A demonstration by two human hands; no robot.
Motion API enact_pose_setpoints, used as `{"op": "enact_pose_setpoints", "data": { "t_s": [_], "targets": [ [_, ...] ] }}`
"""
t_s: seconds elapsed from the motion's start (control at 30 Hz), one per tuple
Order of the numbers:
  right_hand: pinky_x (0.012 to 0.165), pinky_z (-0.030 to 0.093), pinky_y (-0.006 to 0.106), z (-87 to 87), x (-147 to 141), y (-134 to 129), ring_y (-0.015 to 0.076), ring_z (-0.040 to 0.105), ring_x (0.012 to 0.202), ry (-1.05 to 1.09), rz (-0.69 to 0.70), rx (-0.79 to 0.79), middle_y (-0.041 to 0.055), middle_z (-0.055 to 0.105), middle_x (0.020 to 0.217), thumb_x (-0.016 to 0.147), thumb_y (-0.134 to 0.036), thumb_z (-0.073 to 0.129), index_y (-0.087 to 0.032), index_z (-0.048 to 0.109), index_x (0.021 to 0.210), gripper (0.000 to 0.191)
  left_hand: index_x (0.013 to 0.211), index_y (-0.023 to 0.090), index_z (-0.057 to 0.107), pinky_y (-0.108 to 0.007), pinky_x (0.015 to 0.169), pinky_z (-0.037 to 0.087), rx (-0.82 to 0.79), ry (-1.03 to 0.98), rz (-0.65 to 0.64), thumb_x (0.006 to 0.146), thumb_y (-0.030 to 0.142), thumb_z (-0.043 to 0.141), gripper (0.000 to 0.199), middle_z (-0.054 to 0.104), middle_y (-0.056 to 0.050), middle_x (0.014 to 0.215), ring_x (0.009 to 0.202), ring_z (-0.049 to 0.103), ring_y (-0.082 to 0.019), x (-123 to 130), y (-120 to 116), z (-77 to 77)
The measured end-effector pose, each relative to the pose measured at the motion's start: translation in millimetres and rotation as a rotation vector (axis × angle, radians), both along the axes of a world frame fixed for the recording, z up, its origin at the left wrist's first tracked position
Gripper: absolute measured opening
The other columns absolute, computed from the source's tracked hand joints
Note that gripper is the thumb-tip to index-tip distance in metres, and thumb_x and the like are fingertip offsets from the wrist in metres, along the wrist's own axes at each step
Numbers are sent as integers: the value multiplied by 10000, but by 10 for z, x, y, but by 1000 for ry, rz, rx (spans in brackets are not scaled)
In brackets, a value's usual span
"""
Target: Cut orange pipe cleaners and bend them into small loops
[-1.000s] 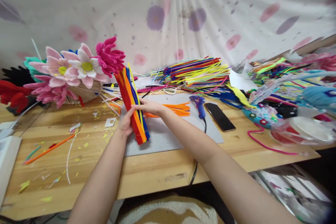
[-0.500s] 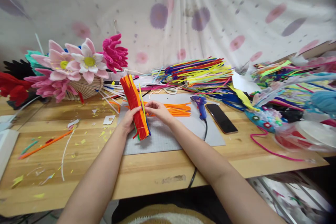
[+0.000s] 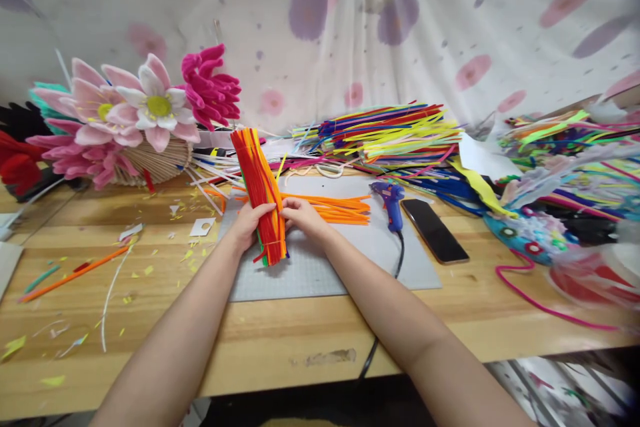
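A thick bundle of pipe cleaners [image 3: 261, 193], mostly red and orange with some green, yellow and blue, stands tilted over the grey mat [image 3: 320, 273]. My left hand [image 3: 249, 223] is closed round its left side, thumb across the front. From the right, my right hand [image 3: 300, 217] grips the bundle's edge with thumb and fingers; some of its fingertips are hidden behind. Loose orange pipe cleaners [image 3: 345, 208] lie on the mat behind my right hand. To their right is a blue glue gun [image 3: 393, 203] with a black cord.
A black phone [image 3: 435, 230] lies right of the mat. Pipe cleaner flowers [image 3: 155, 103] stand at the left. A large pile of coloured pipe cleaners [image 3: 390, 133] lies at the back. Scraps and an orange stick [image 3: 75, 273] are on the left of the wooden table [image 3: 165, 320].
My right hand has moved in against the bundle, and the yellow and blue strands at its right edge show less. The view has shifted slightly.
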State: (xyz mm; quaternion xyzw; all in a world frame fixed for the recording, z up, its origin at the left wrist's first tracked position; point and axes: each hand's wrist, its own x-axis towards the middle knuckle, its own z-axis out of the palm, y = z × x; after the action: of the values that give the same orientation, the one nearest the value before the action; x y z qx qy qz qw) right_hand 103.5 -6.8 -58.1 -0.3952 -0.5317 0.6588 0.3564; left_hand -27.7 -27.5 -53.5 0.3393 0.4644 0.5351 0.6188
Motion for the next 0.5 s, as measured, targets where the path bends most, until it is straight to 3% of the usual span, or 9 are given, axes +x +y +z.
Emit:
{"op": "enact_pose_setpoints", "data": {
  "t_s": [0.13,0.33,0.5],
  "targets": [
    [476,452,211,0,29,20,75,513,455,66,-7,-42,-53,512,540,582,-188,528,-168,452,618,87,813,118,601,-296,607,508,11,2,19,530,224,686,313,664,-31,694,618,628,-179,-15,3,25],
    [569,461,220,81,62,22,92,555,575,266,23,-149,-6,577,627,622,-191,512,-149,520,669,63,783,119,583,-292,586,500,49,-83,-104,588,243,676,249,645,-42,677,583,612,-153,-56,-14,92],
    [564,447,207,197,135,62,68,491,525,371,156,-242,-36,495,569,743,-228,526,-154,504,720,81,774,115,591,-254,550,487,24,19,-9,547,186,701,262,620,-13,614,533,581,-122,-173,5,109]
  ]
}}
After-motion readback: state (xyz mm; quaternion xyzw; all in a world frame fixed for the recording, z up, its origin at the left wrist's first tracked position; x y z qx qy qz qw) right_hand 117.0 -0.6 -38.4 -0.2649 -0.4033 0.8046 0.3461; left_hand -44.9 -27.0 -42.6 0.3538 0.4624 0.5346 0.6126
